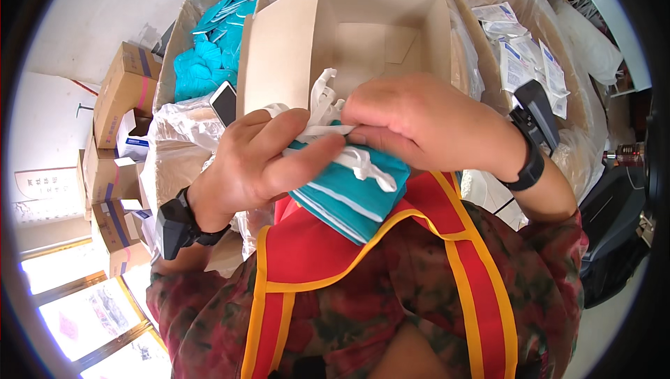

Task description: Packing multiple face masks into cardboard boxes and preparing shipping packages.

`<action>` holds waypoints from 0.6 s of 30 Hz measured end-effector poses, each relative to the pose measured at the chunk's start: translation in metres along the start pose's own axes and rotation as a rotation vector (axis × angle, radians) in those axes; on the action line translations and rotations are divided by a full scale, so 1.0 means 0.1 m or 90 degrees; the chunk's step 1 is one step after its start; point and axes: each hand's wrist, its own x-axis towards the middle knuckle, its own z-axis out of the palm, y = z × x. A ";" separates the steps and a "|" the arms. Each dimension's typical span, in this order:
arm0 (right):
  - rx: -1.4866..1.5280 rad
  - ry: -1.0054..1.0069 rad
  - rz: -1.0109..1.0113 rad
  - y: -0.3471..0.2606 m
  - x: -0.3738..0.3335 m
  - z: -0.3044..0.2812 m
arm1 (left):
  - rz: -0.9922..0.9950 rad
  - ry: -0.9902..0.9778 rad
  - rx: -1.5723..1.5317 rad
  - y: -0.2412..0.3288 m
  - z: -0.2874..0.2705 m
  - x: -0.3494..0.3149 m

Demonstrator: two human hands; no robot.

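In front of my chest is a small stack of teal folded face masks (352, 194) with white edges and white straps (322, 100) bunched on top. My left hand (262, 155) is closed at the stack's left side, its slightly blurred fingers over the straps. On the other side my right hand (412, 121) pinches a white strap between thumb and curled fingers, close to the left fingertips. The straps cross between both hands, and part of the stack is hidden beneath them. Just beyond my hands stands an open cardboard box (380, 30), its flaps folded out.
Teal masks (209, 58) lie heaped in a plastic-lined carton at the left, with a phone (224, 103) near its edge. White printed packets (534, 61) lie in another lined carton at the right. Brown cartons (125, 93) are piled far left.
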 end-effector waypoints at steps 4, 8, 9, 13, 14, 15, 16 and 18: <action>-0.095 0.006 0.022 -0.25 -0.16 -0.14 | -0.055 0.049 0.026 0.00 0.01 -0.03; -0.079 -0.026 0.066 -0.40 -0.53 -0.25 | -0.022 0.020 0.077 0.02 -0.07 -0.13; -0.076 -0.030 0.061 -0.43 -0.63 -0.30 | -0.016 0.034 0.067 0.02 -0.09 -0.14; 0.026 -0.078 0.156 -0.45 -0.95 -0.55 | -0.068 -0.016 0.084 0.10 -0.20 -0.24; 0.045 -0.113 0.174 -0.42 -1.05 -0.61 | -0.073 -0.016 0.152 0.10 -0.21 -0.32; 0.101 -0.031 0.269 -0.39 -1.33 -0.67 | -0.066 -0.015 0.217 0.09 -0.21 -0.37; 0.133 0.096 0.406 -0.56 -1.70 -0.70 | -0.010 0.008 0.184 -0.14 -0.16 -0.37; 0.237 0.368 0.473 -0.25 -2.05 -0.97 | -0.220 -0.007 0.179 -0.06 -0.26 -0.52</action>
